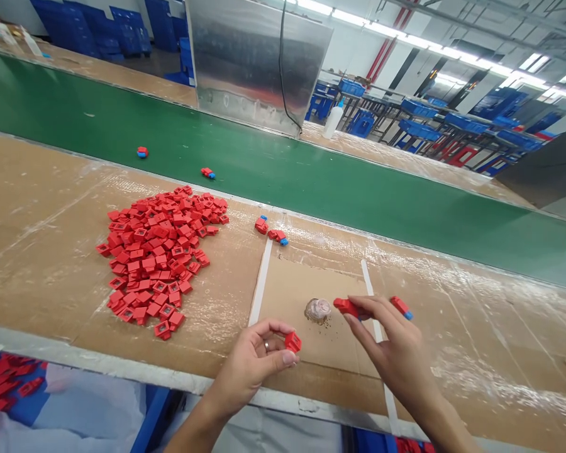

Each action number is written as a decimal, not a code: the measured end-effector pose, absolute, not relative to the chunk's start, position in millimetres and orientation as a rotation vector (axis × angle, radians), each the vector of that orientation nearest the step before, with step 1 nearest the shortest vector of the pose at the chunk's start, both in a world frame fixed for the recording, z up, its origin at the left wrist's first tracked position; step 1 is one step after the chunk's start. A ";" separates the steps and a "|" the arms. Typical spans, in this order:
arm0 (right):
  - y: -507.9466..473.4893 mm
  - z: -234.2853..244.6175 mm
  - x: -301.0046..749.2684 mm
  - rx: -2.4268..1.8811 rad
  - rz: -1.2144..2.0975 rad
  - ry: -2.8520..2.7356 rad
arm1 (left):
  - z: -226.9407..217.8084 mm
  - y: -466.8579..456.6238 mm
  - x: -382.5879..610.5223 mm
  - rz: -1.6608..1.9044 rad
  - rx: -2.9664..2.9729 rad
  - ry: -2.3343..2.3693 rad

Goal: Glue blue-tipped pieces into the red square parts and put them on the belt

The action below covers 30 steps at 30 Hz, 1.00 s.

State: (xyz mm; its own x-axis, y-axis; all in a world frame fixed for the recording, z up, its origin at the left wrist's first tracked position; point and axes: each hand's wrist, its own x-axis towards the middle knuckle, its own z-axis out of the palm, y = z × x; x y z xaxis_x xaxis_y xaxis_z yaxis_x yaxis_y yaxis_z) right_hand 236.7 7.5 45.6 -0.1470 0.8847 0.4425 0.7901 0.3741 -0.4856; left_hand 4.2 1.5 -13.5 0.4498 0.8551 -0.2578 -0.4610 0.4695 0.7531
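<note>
My left hand point(257, 362) pinches a small red plastic square part point(293, 342) between thumb and fingers, low over the cardboard-covered bench. My right hand point(391, 346) holds a red piece point(346, 306) at its fingertips, and a red piece with a blue tip point(400, 307) sticks out behind the fingers. A small lump of pinkish putty point(317, 309) with crumbs sits on the bench just left of the right hand. A large heap of red square parts point(158, 255) lies to the left.
A green conveyor belt point(311, 176) runs behind the bench, carrying two red-and-blue pieces point(208, 172). Two more assembled pieces point(270, 229) lie near the belt edge. A metal housing point(255, 56) stands beyond. A bin with red parts point(9, 384) sits below left.
</note>
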 end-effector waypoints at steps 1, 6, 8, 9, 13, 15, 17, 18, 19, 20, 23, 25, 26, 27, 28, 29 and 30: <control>3.0 45.9 232.4 -1.437 0.269 -1.954 | -13.3 1.5 4.1 0.884 0.660 0.690; -18.9 43.0 202.6 -1.393 0.772 -1.771 | -11.6 1.5 3.5 0.849 0.700 0.679; -23.6 38.6 193.0 -1.364 0.866 -1.696 | -10.7 1.4 3.5 0.848 0.703 0.679; -25.0 36.0 189.8 -1.355 0.890 -1.669 | -10.2 1.3 3.5 0.847 0.697 0.677; -27.8 28.0 186.7 -1.366 0.923 -1.623 | -8.3 0.5 3.9 0.858 0.687 0.661; -29.0 26.5 188.0 -1.374 0.919 -1.629 | -7.5 0.0 4.2 0.865 0.685 0.663; -30.3 26.3 189.0 -1.377 0.915 -1.635 | -6.8 -0.1 4.5 0.869 0.679 0.659; -30.9 26.4 189.2 -1.377 0.915 -1.640 | -6.4 0.0 4.7 0.870 0.678 0.655; -31.5 26.5 189.1 -1.375 0.914 -1.648 | -6.1 0.1 4.7 0.869 0.675 0.650; -31.9 26.6 188.9 -1.371 0.912 -1.657 | -5.7 0.4 4.7 0.867 0.675 0.646; -32.6 26.5 187.3 -1.356 0.889 -1.693 | -5.4 1.0 4.5 0.862 0.676 0.645; -32.6 26.9 185.8 -1.347 0.866 -1.724 | -5.9 0.9 4.1 0.860 0.687 0.656; -32.5 27.3 185.0 -1.343 0.855 -1.744 | -6.2 0.6 3.9 0.860 0.695 0.666; -32.5 27.8 184.2 -1.337 0.841 -1.767 | -6.5 0.1 3.7 0.861 0.706 0.679; -32.7 28.1 183.5 -1.333 0.827 -1.791 | -6.6 -0.6 3.6 0.862 0.719 0.695; -33.2 28.1 182.8 -1.330 0.814 -1.815 | -6.4 -1.4 3.5 0.862 0.735 0.713; -34.1 27.7 182.3 -1.331 0.803 -1.834 | -5.9 -2.3 3.5 0.863 0.758 0.732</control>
State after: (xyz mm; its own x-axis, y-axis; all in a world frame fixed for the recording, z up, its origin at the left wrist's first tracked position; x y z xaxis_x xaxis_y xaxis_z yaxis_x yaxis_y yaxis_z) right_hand 182.3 -34.1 27.7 -0.2072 0.9595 0.1907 0.5105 0.2723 -0.8156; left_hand 3.5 -2.3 -5.9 0.4531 0.8568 -0.2462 -0.3830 0.4365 0.8141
